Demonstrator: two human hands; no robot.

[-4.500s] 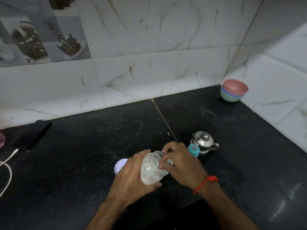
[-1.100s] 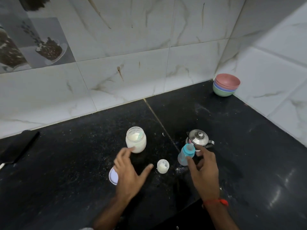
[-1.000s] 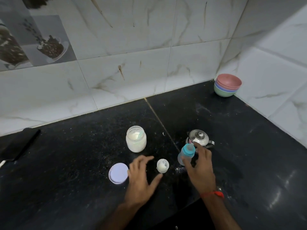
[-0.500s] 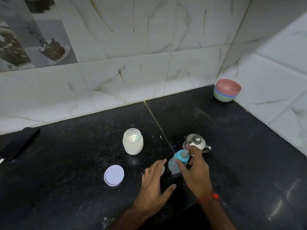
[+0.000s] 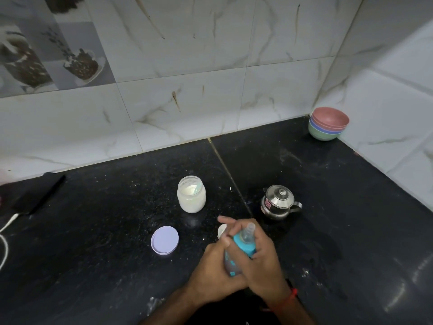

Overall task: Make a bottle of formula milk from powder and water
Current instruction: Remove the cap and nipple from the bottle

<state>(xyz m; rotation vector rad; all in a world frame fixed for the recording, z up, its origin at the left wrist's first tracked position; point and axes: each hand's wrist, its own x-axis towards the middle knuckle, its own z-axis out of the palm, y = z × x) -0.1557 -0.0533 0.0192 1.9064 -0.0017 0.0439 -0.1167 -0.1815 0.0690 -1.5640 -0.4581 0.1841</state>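
Observation:
I hold a small baby bottle (image 5: 242, 242) with a blue collar and clear teat above the black counter (image 5: 105, 231). My left hand (image 5: 215, 261) wraps its body from the left. My right hand (image 5: 260, 261) grips it at the collar from the right. An open glass jar of white powder (image 5: 191, 197) stands behind, with a pale scoop inside. Its lilac lid (image 5: 164, 240) lies flat to the left of my hands. A small white cap (image 5: 221, 230) peeks out behind my left fingers. A steel lidded pot (image 5: 278, 202) stands to the right of the jar.
Stacked coloured bowls (image 5: 328, 124) sit in the far right corner by the tiled wall. A dark phone (image 5: 38, 193) with a white cable (image 5: 5, 233) lies at the left edge. Spilled powder specks dot the counter near my hands.
The jar was set down on the counter. My right hand picked the bottle up off the counter, and my left hand has come over to clasp it too.

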